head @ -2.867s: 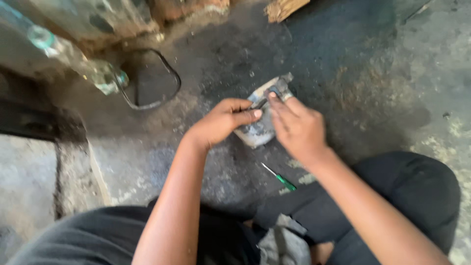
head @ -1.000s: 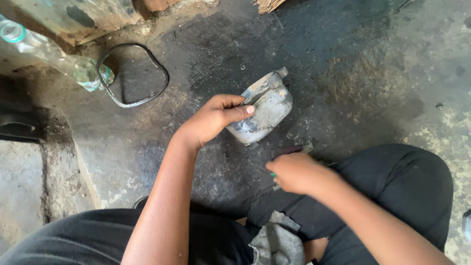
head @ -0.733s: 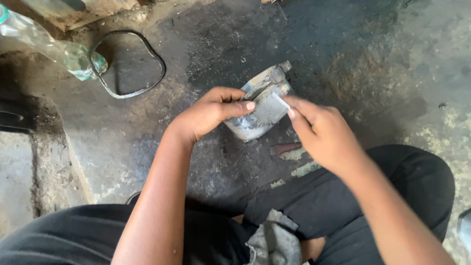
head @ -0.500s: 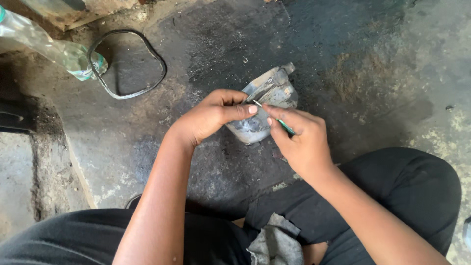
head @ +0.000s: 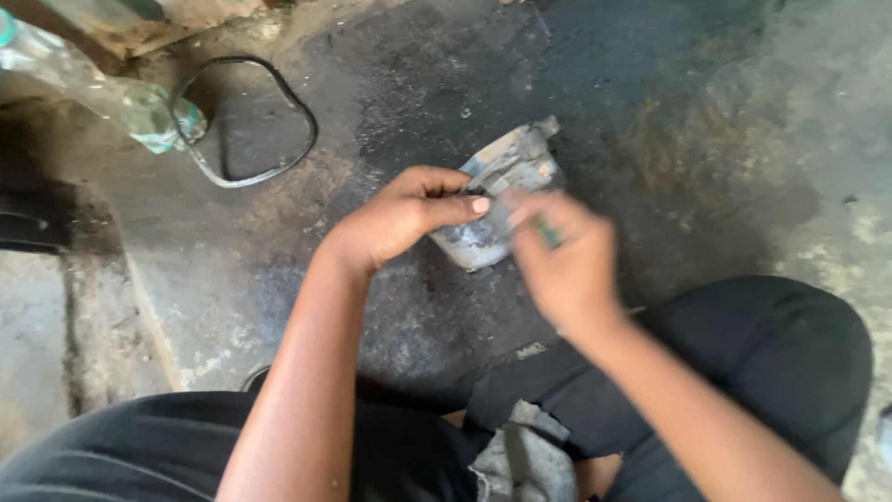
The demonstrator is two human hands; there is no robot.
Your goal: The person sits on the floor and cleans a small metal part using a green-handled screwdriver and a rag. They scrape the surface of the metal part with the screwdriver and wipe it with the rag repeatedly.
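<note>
Since the earlier frame, right hand (head: pixel 565 265) has blurred in motion, clamped on green screwdriver (head: pixel 548 232). Left hand (head: pixel 401 221) grips grey casing (head: pixel 502 191), centre frame. Clear bottle (head: pixel 102 88) upper left.

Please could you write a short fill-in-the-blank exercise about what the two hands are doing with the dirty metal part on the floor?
1. The left hand grips the grey metal part at its ____ side.
2. The right hand holds a thin tool with a ____ handle.
3. The black rubber ring lies on the ____.
4. Beside the ring lies a clear plastic ____.

Missing words: left; green; floor; bottle
</note>
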